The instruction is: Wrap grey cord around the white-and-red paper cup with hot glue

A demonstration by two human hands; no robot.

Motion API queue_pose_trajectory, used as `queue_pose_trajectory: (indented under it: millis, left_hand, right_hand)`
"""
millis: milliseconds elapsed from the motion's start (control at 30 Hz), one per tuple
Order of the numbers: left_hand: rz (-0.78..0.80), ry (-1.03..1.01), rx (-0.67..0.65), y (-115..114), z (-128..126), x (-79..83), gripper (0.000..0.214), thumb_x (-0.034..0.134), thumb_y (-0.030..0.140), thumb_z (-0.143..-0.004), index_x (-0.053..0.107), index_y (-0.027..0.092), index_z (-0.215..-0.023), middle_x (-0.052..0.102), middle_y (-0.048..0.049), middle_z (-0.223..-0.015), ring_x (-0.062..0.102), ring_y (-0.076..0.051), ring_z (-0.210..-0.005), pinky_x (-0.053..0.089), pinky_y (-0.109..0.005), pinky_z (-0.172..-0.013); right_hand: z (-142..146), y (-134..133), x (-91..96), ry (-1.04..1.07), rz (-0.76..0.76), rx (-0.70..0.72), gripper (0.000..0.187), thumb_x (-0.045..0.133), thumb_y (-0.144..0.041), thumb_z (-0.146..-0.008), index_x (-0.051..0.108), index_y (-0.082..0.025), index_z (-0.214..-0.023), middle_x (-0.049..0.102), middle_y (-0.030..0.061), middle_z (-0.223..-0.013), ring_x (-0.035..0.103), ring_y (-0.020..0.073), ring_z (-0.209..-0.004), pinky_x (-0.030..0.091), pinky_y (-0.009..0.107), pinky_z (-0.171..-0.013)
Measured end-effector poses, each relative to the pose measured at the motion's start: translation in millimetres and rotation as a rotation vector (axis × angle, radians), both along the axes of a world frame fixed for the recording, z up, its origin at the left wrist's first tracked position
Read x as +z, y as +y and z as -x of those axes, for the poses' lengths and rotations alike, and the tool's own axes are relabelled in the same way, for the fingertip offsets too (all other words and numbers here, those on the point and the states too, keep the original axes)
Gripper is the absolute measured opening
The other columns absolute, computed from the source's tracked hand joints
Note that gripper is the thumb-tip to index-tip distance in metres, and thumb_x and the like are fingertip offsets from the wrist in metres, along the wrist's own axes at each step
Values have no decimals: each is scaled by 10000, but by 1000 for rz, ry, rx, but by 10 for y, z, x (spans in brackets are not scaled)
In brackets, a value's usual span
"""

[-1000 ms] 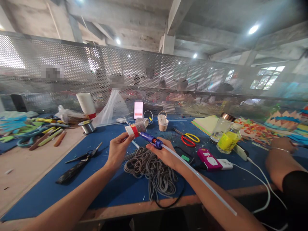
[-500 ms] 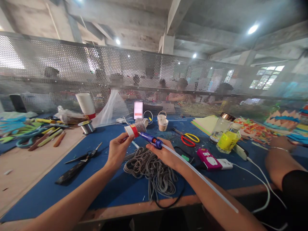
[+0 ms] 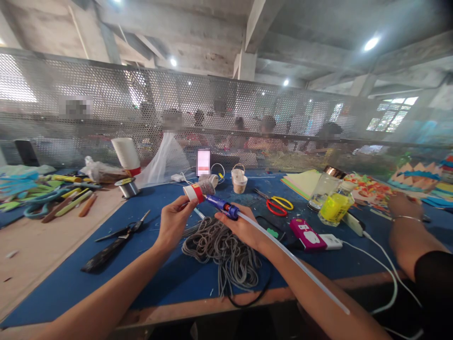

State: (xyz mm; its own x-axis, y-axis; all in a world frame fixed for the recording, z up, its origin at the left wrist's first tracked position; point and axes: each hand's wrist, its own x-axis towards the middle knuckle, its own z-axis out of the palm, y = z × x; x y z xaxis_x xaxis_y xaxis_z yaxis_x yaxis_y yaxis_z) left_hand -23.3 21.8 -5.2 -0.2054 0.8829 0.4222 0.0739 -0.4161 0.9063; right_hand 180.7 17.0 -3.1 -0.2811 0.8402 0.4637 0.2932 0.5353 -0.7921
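Note:
My left hand (image 3: 178, 218) pinches a small paper cup (image 3: 194, 192), tilted on its side, with a red and white rim and grey cord wound around its other part. My right hand (image 3: 244, 226) is wrapped round a blue glue gun (image 3: 222, 207). Its tip is at the cup's cord-covered side; whether it touches I cannot tell. A long white glue stick (image 3: 293, 262) sticks out of the gun's back, over my right forearm. Below both hands lies a loose heap of grey cord (image 3: 226, 255) on the blue mat (image 3: 141, 283).
Black-handled pliers (image 3: 118, 241) lie at left, beyond them a wire spool (image 3: 128, 187) and stacked paper cups (image 3: 126, 153). Red-and-yellow scissors (image 3: 276, 203), a magenta box (image 3: 307, 234), glass jars (image 3: 334, 205) and a white cable (image 3: 385, 264) are at right, near another person's hand (image 3: 405, 205).
My hands, the cup and the glue gun hold almost the same position. At right, the other person's hand has shifted slightly left and up, toward the paper scraps.

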Motion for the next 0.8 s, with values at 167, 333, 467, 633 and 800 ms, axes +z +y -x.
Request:
queue_pose_trajectory:
  millis: [167,333,467,633,800]
  left_hand:
    - [-7,11,2,4,2,6,345,683,388,-787,746,156,-1034,745,-53,-971,631,-214,-902,441,-298,-864]
    - [-1,22,26,10,-8,2,363,686,398,-778,742,139,-1025,743,-63,-974,631,-216,-893,448,-310,-853]
    - [-5,33,29,-5,-23,21,350,679,392,-783,744,135,-1013,741,-64,-967,627,-220,-903,448,-316,-862]
    - [-14,41,21,-19,-28,38,337,683,383,-782,746,139,-1005,740,-54,-945,622,-217,-897,446,-313,-863]
    - [-15,46,22,-1,-14,9,335,677,373,-791,741,136,-1019,734,-53,-951,618,-205,-877,445,-293,-831]
  right_hand:
    - [-1,7,-2,-20,-4,-5,374,607,-534,-821,527,-194,-689,462,-41,-618,410,110,-583,367,228,-575]
    - [-2,12,-1,-38,-17,-16,388,601,-544,-824,530,-188,-690,461,-41,-618,412,109,-599,366,222,-585]
    - [-1,2,5,-31,-11,-18,385,597,-543,-826,525,-190,-690,453,-43,-612,405,107,-584,361,220,-567]
    - [0,0,10,-26,-25,-22,380,596,-534,-828,531,-189,-682,462,-42,-611,407,107,-587,358,220,-569]
    - [-3,10,-6,-21,-27,-29,379,597,-535,-829,533,-189,-689,462,-43,-609,412,108,-592,361,223,-578]
